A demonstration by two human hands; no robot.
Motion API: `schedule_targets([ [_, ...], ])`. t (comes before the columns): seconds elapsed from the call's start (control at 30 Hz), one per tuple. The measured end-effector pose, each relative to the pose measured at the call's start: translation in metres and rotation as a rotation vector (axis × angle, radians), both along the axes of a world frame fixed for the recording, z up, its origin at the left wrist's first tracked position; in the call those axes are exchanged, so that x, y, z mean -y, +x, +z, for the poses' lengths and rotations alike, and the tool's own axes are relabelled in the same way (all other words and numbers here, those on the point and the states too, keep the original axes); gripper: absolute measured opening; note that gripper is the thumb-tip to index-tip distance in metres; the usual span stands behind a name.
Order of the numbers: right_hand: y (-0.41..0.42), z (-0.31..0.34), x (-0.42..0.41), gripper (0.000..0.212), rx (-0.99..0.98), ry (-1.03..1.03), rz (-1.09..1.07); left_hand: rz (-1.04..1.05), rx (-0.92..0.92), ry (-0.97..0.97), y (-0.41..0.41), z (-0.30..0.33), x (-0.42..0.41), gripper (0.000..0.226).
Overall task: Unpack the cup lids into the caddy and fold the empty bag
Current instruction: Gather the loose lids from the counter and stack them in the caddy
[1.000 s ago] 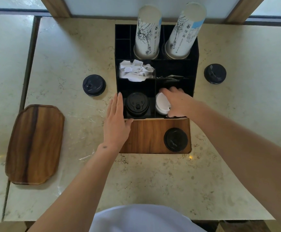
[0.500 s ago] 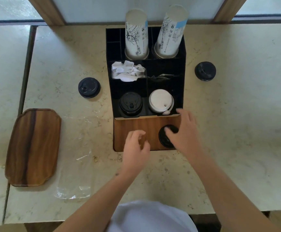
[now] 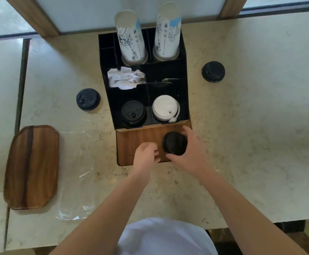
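On the counter, far left, bag [image 3: 76, 181]: flat, empty clear film; likely limp and slippery, best pinched at an edge.
Left hand [image 3: 145, 153]: loosely curled, holding nothing.
Black lid [image 3: 175, 145]: on the caddy [image 3: 184, 80] front ledge; light, thin, take by the rim.
Right hand [image 3: 190, 153]: fingers cupped around that lid.

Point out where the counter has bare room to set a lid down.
Bare marble lies right of the caddy, beyond the loose black lid, and along the near edge. Crowded: the left, with clear bag and wooden tray, and the wooden front panel under both hands.
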State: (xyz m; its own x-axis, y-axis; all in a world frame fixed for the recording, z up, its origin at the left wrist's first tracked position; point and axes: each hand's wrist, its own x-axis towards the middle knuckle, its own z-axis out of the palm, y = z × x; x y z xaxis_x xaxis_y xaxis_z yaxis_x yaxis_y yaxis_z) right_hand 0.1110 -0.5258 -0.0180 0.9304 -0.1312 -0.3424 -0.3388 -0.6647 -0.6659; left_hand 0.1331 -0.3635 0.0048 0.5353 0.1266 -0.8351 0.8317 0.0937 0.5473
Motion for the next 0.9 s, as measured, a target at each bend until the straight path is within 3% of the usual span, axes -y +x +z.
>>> schedule_targets([
  [0.1,0.0,0.029,-0.006,0.114,0.029,0.133,0.013,0.09,0.049,-0.202,0.003,0.009,0.004,0.033],
  [0.2,0.001,0.053,-0.011,0.117,0.05,0.154,0.103,0.176,-0.115,-0.612,0.005,0.02,0.006,0.057],
  [0.3,0.01,0.068,-0.005,0.113,0.039,0.14,0.233,0.109,-0.182,-0.848,0.01,0.024,0.003,0.069],
  [0.4,0.023,0.074,0.003,0.106,-0.001,0.105,0.397,0.081,-0.151,-0.912,0.019,0.022,0.002,0.062],
  [0.47,0.041,0.071,0.016,0.09,0.048,0.17,0.361,0.09,-0.151,-0.937,0.026,0.022,0.004,0.053],
  [0.53,0.078,0.062,0.041,0.062,0.207,0.133,0.078,0.117,-0.139,-0.932,0.034,0.016,0.005,0.052],
  [0.6,0.128,0.048,0.078,0.05,0.286,-0.043,-0.206,0.142,-0.123,-0.921,0.04,0.011,0.006,0.052],
  [0.7,0.195,0.025,0.126,0.067,0.151,-0.243,-0.272,0.155,-0.122,-0.923,0.046,0.008,0.007,0.051],
  [0.9,0.257,-0.011,0.145,0.109,-0.013,-0.275,-0.287,0.158,-0.135,-0.902,0.052,0.005,0.003,0.051],
])
